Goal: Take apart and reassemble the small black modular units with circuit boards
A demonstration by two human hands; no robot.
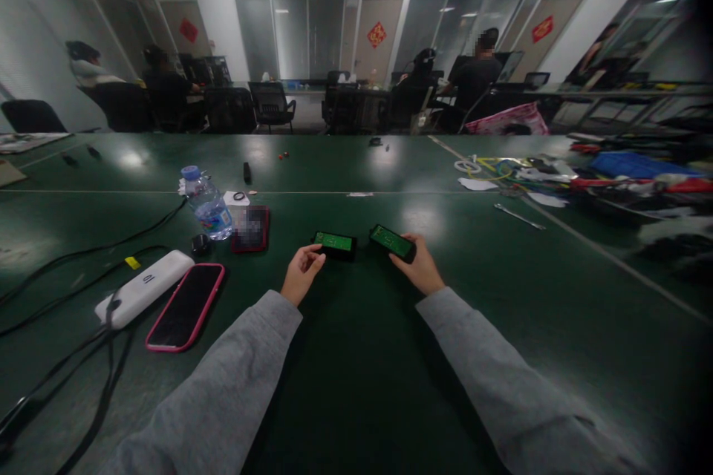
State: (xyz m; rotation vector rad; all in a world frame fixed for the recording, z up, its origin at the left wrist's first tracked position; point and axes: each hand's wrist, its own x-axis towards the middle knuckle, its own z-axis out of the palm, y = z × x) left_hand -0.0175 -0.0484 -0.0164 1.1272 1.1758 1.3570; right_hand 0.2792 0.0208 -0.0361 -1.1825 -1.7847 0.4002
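My left hand (301, 272) pinches the near left end of a small black box with a green circuit board on top (335, 243), which rests on the green table (356, 356). My right hand (420, 266) wraps its fingers round a second black box with a green board (392, 241), tilted a little, just to the right of the first. The two boxes lie side by side, a small gap between them. Both arms wear grey sleeves.
To the left lie a pink-edged phone (186, 305), a white power bank (145, 287) with black cables, a red-cased phone (251, 228) and a water bottle (206, 202). Tools and parts clutter the right side (613, 174). People sit at desks behind.
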